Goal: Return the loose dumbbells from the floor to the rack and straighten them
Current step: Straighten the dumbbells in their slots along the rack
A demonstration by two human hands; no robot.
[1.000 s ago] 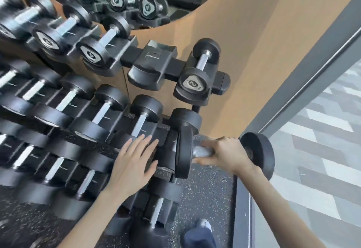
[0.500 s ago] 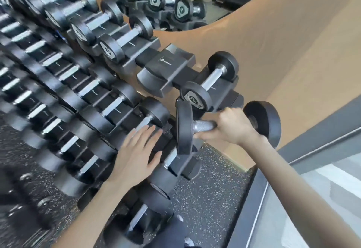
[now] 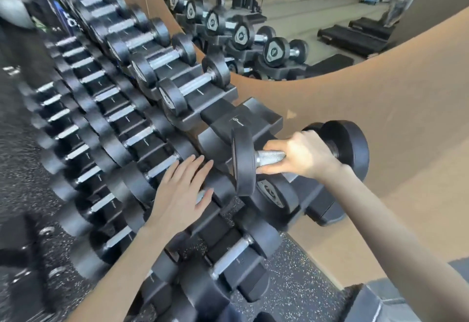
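Step now: putting one loose dumbbell point(image 3: 243, 162) back on the rack point(image 3: 327, 208). It is off the floor point(image 3: 291, 283) but not set down yet.
Right hand: the right hand point(image 3: 302, 155) is wrapped tight round the silver bar, close to the far weight. All the fingers are curled round it.
Left hand: the left hand point(image 3: 181, 192) is flat, with straight fingers spread a little. It holds nothing. It lies on or just over the middle-row weights point(image 3: 162, 167), near the right end of that row. I cannot tell if it is pressing down.
Where the dumbbell is: up in the air at the right end of the top row. It hangs over the last weight point(image 3: 274, 192) sitting there.
Empty seat: an empty seat point(image 3: 241, 121) is on the top row, just to the left of the held dumbbell. It looks like the place it should go.
How it is turned: the bar points more sideways than the bars already on the rack.
Next move needs: I think the dumbbell must go a bit left and turn to match its neighbours. Then it should come down softly into the seat, so no fingers get pinched.
After that: nudge it straight, and look for more on the floor. None show here.
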